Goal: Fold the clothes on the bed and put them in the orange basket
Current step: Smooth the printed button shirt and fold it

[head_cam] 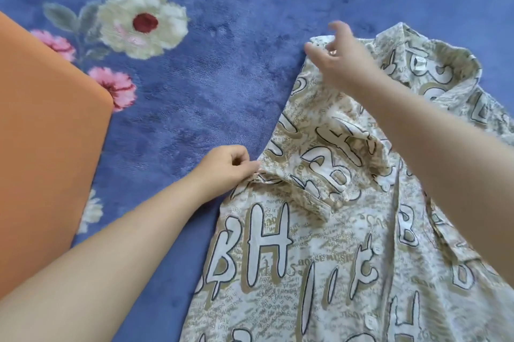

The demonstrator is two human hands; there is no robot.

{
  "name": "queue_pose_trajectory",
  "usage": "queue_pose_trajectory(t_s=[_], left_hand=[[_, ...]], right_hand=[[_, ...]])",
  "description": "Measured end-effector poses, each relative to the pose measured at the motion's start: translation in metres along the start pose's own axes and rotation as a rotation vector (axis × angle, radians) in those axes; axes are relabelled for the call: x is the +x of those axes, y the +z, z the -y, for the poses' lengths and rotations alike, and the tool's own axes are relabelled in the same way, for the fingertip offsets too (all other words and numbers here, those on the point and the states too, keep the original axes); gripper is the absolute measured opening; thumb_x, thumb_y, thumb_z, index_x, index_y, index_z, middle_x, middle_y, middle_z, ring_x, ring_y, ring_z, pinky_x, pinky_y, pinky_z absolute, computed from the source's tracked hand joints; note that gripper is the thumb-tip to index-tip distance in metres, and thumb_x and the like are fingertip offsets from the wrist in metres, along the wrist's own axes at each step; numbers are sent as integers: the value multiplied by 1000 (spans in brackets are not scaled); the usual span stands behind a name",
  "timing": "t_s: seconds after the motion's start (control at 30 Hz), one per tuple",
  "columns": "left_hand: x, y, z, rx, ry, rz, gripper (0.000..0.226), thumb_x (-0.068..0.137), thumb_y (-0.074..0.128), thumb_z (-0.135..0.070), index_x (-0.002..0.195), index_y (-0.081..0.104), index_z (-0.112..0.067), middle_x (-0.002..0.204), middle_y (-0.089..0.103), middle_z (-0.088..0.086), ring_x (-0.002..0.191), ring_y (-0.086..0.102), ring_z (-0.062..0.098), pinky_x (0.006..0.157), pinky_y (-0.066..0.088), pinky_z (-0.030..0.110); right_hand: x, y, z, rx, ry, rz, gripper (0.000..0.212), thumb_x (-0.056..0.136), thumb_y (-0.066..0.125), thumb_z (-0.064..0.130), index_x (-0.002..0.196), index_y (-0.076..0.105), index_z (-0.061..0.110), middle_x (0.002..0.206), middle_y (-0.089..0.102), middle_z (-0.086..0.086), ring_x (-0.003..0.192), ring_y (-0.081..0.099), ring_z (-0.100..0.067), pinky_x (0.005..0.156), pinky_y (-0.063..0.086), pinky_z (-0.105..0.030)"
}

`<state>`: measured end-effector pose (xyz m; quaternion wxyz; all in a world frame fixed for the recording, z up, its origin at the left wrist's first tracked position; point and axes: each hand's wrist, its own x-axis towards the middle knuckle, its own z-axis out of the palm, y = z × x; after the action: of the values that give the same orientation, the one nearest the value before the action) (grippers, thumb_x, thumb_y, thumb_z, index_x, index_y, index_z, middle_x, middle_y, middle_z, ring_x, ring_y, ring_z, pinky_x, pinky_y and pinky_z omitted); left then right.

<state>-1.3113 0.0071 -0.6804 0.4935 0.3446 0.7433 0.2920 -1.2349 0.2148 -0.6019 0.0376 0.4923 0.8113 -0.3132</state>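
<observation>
Head view cuts off much: the orange basket (47, 147) shows only as a slab at the left edge, and the printed shirt (319, 230) runs out of frame at the right and bottom. Its long axis runs from collar at upper right to hem at lower centre, on a blue floral blanket (208, 63). Left hand (226, 166) pinches the shirt's left edge between thumb and curled fingers. Right hand (340, 60) – blurred – has fingers loosely spread at the shoulder; whether it grips cloth, I cannot tell.

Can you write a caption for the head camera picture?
Two hands fold a printed shirt on a flowery blue blanket.
</observation>
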Motion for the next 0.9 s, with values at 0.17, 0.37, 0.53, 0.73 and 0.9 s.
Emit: queue_pose_trajectory(t_s=[0.17, 0.37, 0.53, 0.73, 0.9], left_hand=[[11, -7, -2, -27, -60, 210, 32, 74, 77, -25, 68, 46, -20, 56, 51, -9, 35, 38, -2, 38, 29, 10], [16, -4, 11, 31, 40, 208, 42, 65, 82, -26, 55, 42, -19, 45, 39, -10, 44, 31, 5, 47, 26, 20], [21, -2, 9, 62, 11, 173, 27, 52, 68, -33, 56, 46, -18, 55, 45, -4, 53, 36, 11, 56, 31, 26], [22, -2, 10, 53, -7, 168, 11, 46, 59, -34, 53, 56, -25, 46, 45, -10, 46, 36, 5, 55, 33, 24], [19, -3, 4, -77, -23, 112, 36, 43, 45, -52, 54, 46, -18, 44, 42, -9, 48, 36, 8, 56, 31, 26]], right_hand=[[48, 1, 7, -253, -17, 51, 45, 93, 47, 16, 137, 38, 13, 127, 50, -11, 108, 52, -27, 75, 40, -24], [66, 24, -5, 143, 22, -73, 33, 88, 50, 11, 120, 58, 20, 68, 41, 16, 37, 41, 9, 40, 30, -4], [68, 35, -11, 143, 30, -31, 32, 93, 48, 16, 124, 55, 20, 88, 55, 6, 56, 46, 0, 48, 37, -8], [28, 4, -11, -182, -162, 53, 40, 99, 35, 18, 139, 39, 13, 123, 55, -6, 92, 56, -15, 81, 44, -24], [-35, -27, -60, -474, -289, 159, 45, 86, 45, 1, 131, 43, 6, 129, 49, -9, 117, 48, -21, 96, 35, -22]])
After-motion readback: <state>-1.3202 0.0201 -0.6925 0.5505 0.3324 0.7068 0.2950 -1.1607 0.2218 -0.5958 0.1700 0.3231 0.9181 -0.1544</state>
